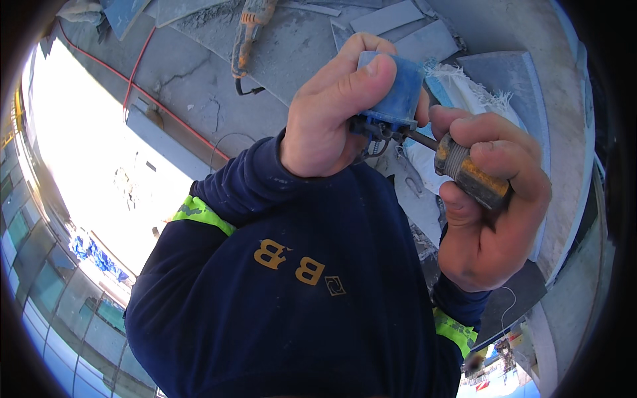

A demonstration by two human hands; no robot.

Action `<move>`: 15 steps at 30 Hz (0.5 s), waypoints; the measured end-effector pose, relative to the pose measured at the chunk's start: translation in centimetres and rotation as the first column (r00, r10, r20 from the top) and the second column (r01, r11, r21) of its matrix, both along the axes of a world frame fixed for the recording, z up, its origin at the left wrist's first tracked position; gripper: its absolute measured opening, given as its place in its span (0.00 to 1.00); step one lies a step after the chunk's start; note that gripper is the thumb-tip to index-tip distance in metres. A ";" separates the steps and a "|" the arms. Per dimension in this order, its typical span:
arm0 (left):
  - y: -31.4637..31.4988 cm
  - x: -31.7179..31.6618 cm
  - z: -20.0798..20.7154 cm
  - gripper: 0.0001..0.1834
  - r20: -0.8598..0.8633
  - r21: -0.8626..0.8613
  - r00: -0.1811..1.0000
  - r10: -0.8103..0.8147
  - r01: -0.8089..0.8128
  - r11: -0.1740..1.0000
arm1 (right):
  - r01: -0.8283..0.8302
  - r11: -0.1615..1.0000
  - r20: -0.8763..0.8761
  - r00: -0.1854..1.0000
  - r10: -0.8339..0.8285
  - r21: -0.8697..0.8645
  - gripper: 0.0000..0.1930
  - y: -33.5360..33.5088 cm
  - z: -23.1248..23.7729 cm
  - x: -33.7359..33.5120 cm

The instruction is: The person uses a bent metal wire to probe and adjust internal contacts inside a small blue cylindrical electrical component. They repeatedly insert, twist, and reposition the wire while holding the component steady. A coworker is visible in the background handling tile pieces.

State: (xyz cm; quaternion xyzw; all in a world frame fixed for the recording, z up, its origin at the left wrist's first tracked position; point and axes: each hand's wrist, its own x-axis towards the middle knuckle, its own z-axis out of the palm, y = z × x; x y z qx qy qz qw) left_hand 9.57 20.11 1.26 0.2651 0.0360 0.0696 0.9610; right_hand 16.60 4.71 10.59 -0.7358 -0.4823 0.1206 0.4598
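My left hand (332,113) is closed around a blue boxy electrical fitting (398,89), thumb pressed on its near face. Dark terminals and short wires show at the fitting's lower end. In my right hand (497,192) is a screwdriver (472,174) with a stubby, worn yellow and black handle, gripped between thumb and fingers. Its thin shaft points up and left into the terminal end of the fitting. Whether the tip sits in a screw is hidden.
An orange-brown power tool (249,33) with a dark cord lies on a grey slab beyond my left hand. A red hose (179,116) crosses the dusty floor. Flat stone offcuts (424,40) and a frayed white woven sack (458,86) lie beyond and beside my hands.
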 end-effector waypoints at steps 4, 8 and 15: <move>0.4 -0.2 0.0 0.22 -0.014 0.096 0.999 -0.032 0.033 0.995 | -0.021 1.000 0.049 0.999 0.021 -0.002 0.14 0.1 -0.2 0.0; 0.4 -0.3 0.5 0.21 -0.039 0.070 0.999 -0.032 0.035 0.997 | -0.054 0.998 0.003 0.999 0.054 -0.015 0.13 0.2 -0.1 0.2; 0.7 -0.3 0.2 0.22 -0.062 0.208 0.998 -0.003 0.016 0.978 | 0.004 0.951 0.382 0.916 0.121 -0.310 0.14 0.4 1.3 -0.1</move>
